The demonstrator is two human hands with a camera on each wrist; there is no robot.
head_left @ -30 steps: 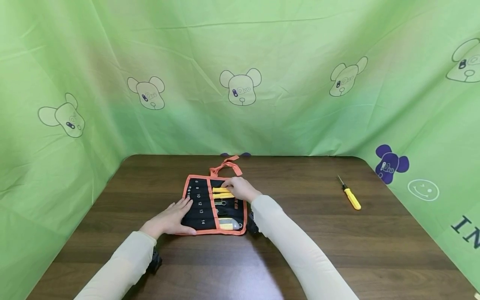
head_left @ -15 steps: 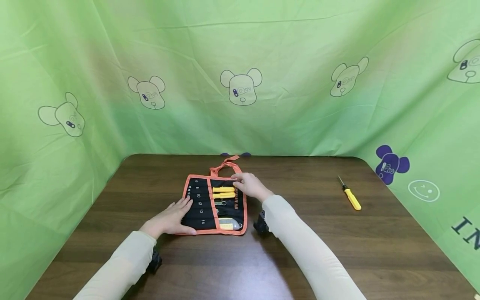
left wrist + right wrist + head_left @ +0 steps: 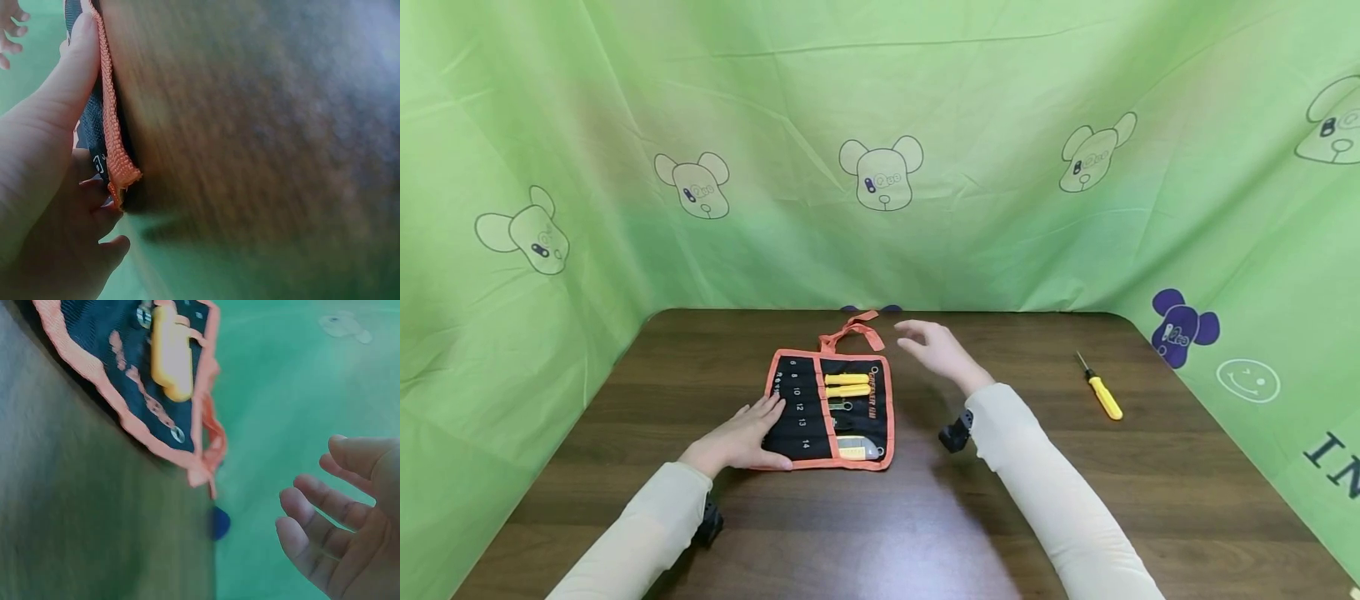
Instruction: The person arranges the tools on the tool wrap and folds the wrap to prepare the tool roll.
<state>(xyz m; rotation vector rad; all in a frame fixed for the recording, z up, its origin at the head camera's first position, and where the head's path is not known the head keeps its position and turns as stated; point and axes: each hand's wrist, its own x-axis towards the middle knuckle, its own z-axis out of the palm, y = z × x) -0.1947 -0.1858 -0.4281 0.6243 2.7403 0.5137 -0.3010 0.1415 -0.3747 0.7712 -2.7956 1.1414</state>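
Note:
A black fabric tool pouch (image 3: pixel 797 429) with orange edging lies unrolled on the table, its left flap printed with numbers. My left hand (image 3: pixel 741 437) rests flat on that flap, and in the left wrist view the thumb (image 3: pixel 78 47) lies along the orange edge. Two yellow handles (image 3: pixel 847 390) stick out of the pockets, above a small wrench end (image 3: pixel 842 407) and a yellow-and-grey utility knife (image 3: pixel 853 448). My right hand (image 3: pixel 943 354) is raised to the right of the pouch, fingers loosely bent and holding nothing, as the right wrist view (image 3: pixel 350 525) confirms.
Over on the right side of the brown wooden table (image 3: pixel 1015 483) lies a screwdriver (image 3: pixel 1105 397) with a yellow handle. An orange tie strap (image 3: pixel 850 333) trails from the pouch's far edge. Green printed cloth (image 3: pixel 970 233) hangs behind and along both sides.
My right hand has left the pouch near the yellow handles and moved right and away from me, uncovering the pouch's far right corner. My left hand has stayed in place.

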